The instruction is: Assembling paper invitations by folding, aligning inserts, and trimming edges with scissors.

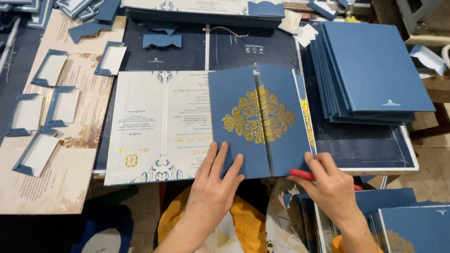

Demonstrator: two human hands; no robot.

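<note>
Head view, near edge first: left hand (213,187) laid flat and open, fingers spread, pressing the lower left flap of a blue folded card (255,122). Just to its right, right hand (330,185) curled around a red tool (302,174), pinched between thumb and fingers, tip resting at the card's lower right corner. Below both wrists, orange cloth (243,220) over the lap.

Directly beyond the fingertips: card's two blue flaps meeting at a centre seam, gold ornament (258,117) split across it. Left of the left hand, touching the card and partly tucked under it, a cream printed sheet (159,124) with gold and blue decoration.

Below and right of the right hand, more blue covers (417,225) stacked at the frame's corner. Farther right and beyond that hand, a tall stack of blue covers (375,65), fanned at its left edge.

Well left of the left hand, small cream pockets with blue borders (51,110) scattered over a beige printed sheet (79,140). Farthest beyond both hands, blue scalloped cut pieces (161,40) on the dark worktop (187,54), plus a long flat pile along the far edge.
</note>
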